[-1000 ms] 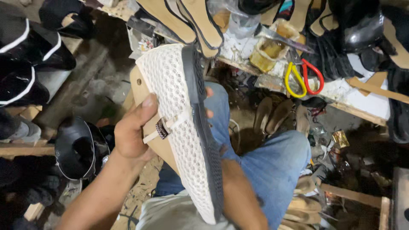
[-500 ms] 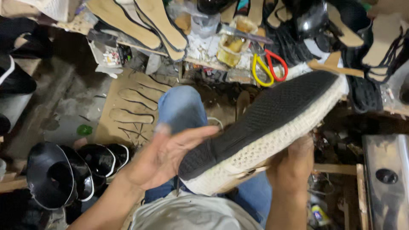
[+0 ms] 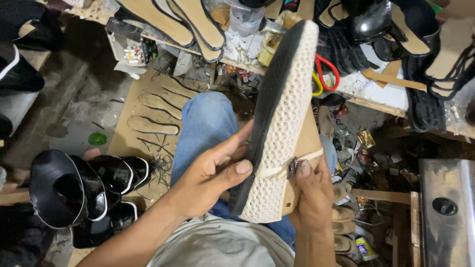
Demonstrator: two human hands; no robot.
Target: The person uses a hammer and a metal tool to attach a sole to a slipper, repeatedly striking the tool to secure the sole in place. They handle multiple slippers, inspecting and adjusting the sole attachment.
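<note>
I hold a cream mesh shoe (image 3: 289, 113) with a black sole, stretched over a wooden last, upright in front of me with its toe pointing away. My left hand (image 3: 213, 173) grips the sole edge near the heel, thumb pressed on the side. My right hand (image 3: 309, 198) holds the heel end from the right, the thumb next to a small metal clip on a cream band. Both hands are above my knees in blue jeans (image 3: 205, 123).
A cluttered wooden bench (image 3: 376, 101) ahead carries tan insoles (image 3: 163, 20), black sandals (image 3: 420, 44) and red-and-yellow scissors (image 3: 324, 74). A cardboard sheet (image 3: 148, 118) with cut-out sole shapes lies on the floor. Black shoes (image 3: 89, 188) sit left, a metal box (image 3: 445, 202) right.
The shoe swung from lying across my lap, sole facing up, to standing upright with the toe away. My left hand shifted onto the sole edge, my right hand onto the heel.
</note>
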